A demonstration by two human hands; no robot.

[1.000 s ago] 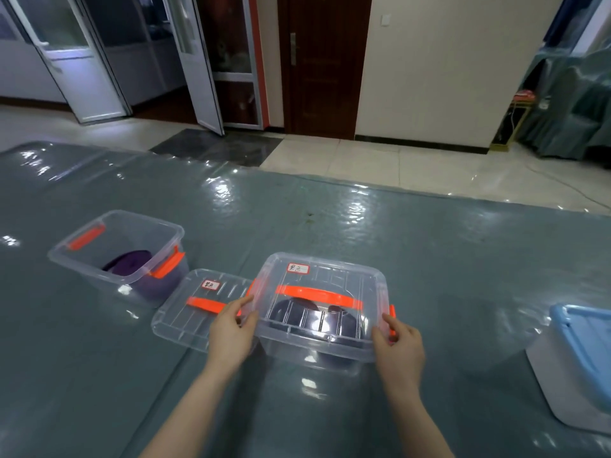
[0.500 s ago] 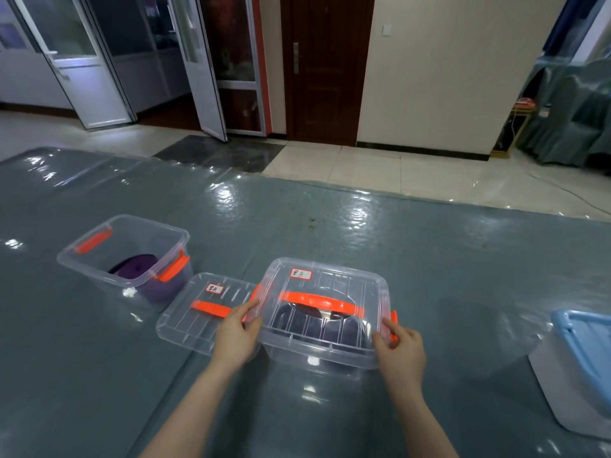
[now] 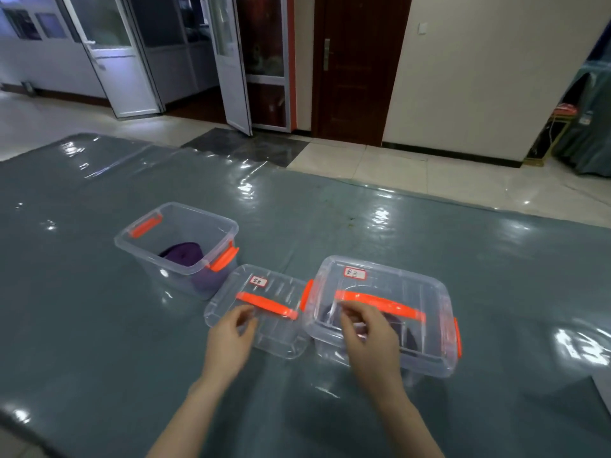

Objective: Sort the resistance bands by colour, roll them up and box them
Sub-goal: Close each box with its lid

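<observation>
Your hands have left the sides of the lidded box (image 3: 383, 312), where they pressed half a second ago. Your left hand (image 3: 229, 338) now hovers over the loose lid (image 3: 261, 312), fingers loosely curled, its grip holding nothing; whether the fingertips touch the lid's plastic, you cannot tell. Your right hand (image 3: 367, 335) has moved from the box's right edge to the middle of its lid, just below the orange handle (image 3: 380, 305), fingers curled and blurred. Whether that grip is closed on anything you cannot tell.

The lidded box sits on the grey surface (image 3: 429, 226) as before, its lid down, with a side latch (image 3: 457, 335) showing on the right. A dark band (image 3: 410, 338) shows dimly through the clear wall inside it. A white label (image 3: 355, 273) sits on the far corner of its lid.

The loose lid lies flat just left of the lidded box, touching or nearly touching it, with its own orange handle (image 3: 266, 305) and small label (image 3: 259, 281). Beyond it stands the open box (image 3: 177, 246), unmoved, with a rolled purple band (image 3: 183, 254) at its bottom.

The blue-lidded bin seen earlier at the right edge has slipped out of view as your head turned left.
</observation>
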